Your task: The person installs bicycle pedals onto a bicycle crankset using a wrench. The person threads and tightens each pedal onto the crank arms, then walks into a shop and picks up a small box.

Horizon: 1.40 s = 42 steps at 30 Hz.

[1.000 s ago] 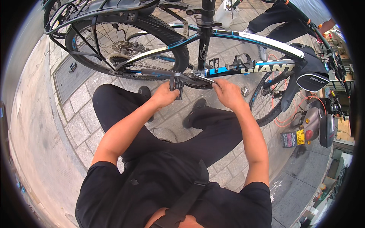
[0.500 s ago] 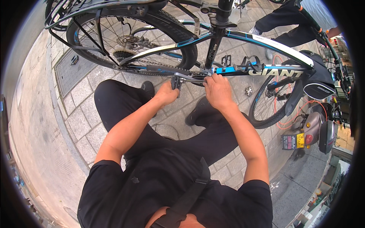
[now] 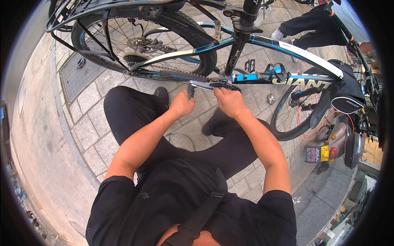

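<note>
Left hand: grip closed on the black pedal, which sits at the outer end of the silver crank arm. Right hand: fingers curled at the crank arm's inner end, just beside the dark chainring; from where I stand, I cannot tell whether this grip has hold of anything. Beyond, the blue-and-white bicycle frame extends rightward from the rear wheel. A small metal part lies on the paving.
</note>
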### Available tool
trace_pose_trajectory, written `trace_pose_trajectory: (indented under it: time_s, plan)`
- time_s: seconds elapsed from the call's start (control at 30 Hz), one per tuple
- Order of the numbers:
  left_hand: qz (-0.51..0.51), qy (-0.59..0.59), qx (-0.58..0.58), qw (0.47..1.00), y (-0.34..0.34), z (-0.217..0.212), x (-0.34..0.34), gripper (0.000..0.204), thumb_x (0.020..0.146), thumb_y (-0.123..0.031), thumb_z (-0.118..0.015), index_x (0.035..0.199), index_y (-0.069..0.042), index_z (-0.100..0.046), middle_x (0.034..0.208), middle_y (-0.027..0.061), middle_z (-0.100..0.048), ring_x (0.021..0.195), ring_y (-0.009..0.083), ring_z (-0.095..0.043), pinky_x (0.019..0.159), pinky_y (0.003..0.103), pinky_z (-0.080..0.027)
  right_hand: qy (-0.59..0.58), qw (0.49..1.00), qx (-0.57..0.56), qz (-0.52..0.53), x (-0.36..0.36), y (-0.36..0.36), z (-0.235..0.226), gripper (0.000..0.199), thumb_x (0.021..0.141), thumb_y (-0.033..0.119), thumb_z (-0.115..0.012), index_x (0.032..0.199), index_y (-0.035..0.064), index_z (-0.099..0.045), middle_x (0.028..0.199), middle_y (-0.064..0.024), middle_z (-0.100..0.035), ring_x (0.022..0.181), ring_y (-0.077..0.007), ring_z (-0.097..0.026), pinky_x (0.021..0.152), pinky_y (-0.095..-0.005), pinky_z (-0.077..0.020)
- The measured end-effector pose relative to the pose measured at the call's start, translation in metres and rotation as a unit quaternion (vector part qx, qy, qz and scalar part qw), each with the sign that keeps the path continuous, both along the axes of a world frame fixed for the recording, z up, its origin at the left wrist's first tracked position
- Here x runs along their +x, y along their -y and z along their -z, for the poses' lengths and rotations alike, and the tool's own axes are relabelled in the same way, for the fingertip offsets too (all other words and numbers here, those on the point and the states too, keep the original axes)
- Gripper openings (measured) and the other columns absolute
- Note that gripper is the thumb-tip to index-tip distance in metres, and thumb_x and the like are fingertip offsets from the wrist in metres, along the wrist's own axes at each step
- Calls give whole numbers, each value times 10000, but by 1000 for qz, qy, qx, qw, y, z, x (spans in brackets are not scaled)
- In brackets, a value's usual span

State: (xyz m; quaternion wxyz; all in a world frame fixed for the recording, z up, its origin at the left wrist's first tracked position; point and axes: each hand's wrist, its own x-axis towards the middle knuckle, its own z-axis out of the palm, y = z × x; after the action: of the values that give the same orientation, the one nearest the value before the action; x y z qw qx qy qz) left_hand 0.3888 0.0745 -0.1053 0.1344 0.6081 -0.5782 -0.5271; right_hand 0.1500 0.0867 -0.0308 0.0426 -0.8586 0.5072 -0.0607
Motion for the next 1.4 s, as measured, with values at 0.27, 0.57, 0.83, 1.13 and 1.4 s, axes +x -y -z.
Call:
trace_pose_trajectory:
  time_s: [0.27, 0.57, 0.83, 1.13, 1.4]
  plan:
    - [61, 128, 19, 990, 10, -5, -3, 383, 913, -224, -606, 1169, 59, -584, 1111, 352, -696, 1082, 512, -670, 977, 561, -519, -42, 997, 59, -30, 14, 20, 24, 218, 812, 77, -648, 1027, 46, -637, 874, -126, -694, 744, -342, -723, 626, -464, -572]
    - [-101, -53, 172, 978, 51, 11, -9, 649, 890, -485, -747, 1173, 80, -598, 1006, 230, -713, 891, 330, -700, 801, 453, -544, -73, 940, 331, 51, 18, 76, -5, 390, 1046, 354, -530, 1092, 20, -726, 1031, -205, -761, 949, -416, -734, 849, -534, -561]
    - [-77, -101, 331, 935, 89, 13, -17, 611, 884, -596, -801, 998, -8, -677, 726, 50, -623, 608, 176, -615, 525, 354, -459, -126, 885, 422, 151, 30, 99, -11, 475, 1027, 440, -556, 1081, 16, -764, 1072, -214, -764, 1024, -400, -736, 901, -511, -573]
    - [-149, -154, 374, 902, 100, -7, -19, 611, 847, -581, -840, 1027, -33, -638, 789, 39, -526, 663, 185, -520, 741, 513, -548, -159, 948, 263, -89, 13, 104, -17, 245, 980, 147, -575, 1159, -14, -618, 1020, -185, -771, 894, -358, -769, 763, -452, -611]
    - [-171, -161, 379, 895, 45, -24, -20, 504, 846, -586, -836, 862, -136, -609, 701, -15, -461, 601, 153, -437, 584, 394, -395, -174, 901, 296, -266, 14, 65, -49, 581, 892, 143, -633, 1404, -73, -461, 1339, -279, -572, 1222, -392, -612, 1002, -454, -538]
